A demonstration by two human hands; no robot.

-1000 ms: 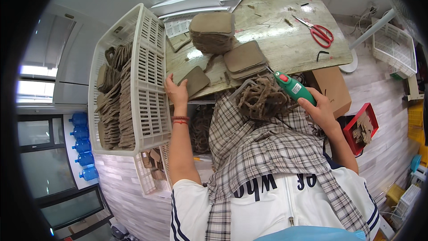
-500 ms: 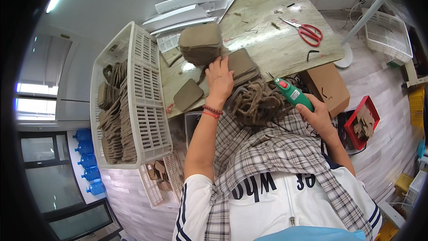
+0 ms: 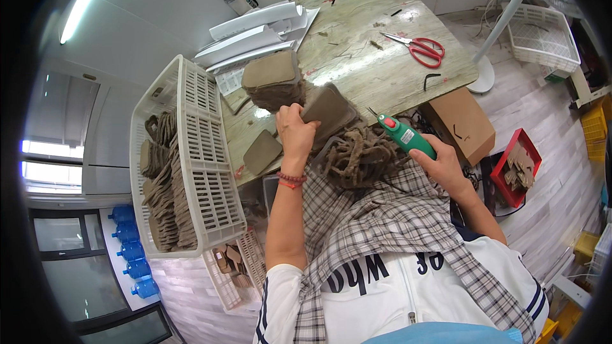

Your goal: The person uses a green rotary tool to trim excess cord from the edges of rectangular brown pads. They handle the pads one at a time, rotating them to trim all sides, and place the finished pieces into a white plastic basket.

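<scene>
My left hand (image 3: 296, 130) pinches the left edge of a flat brown pad (image 3: 327, 112) with rounded corners, which tilts up at the table's near edge. My right hand (image 3: 441, 165) is wrapped round a green handheld tool (image 3: 405, 135) with a red button. Its thin pronged tip points toward the pad, apart from it. Just beyond my left hand stands a stack of similar pads (image 3: 273, 76). One loose pad (image 3: 262, 153) lies to the left of my wrist. Below the tilted pad, a tangle of brown fuzzy strips (image 3: 360, 155) lies heaped by my lap.
A white plastic crate (image 3: 207, 134) packed with brown pads stands at the left. On the table (image 3: 344, 51) lie red-handled scissors (image 3: 417, 49), white papers (image 3: 252, 35) and small scraps. To the right are a cardboard box (image 3: 460, 126) and a red tray (image 3: 537, 162) of brown pieces.
My left hand has gone from lying spread over the pads to pinching one pad, whose edge has come up. The whole view has shifted slightly. My right hand still holds the green tool.
</scene>
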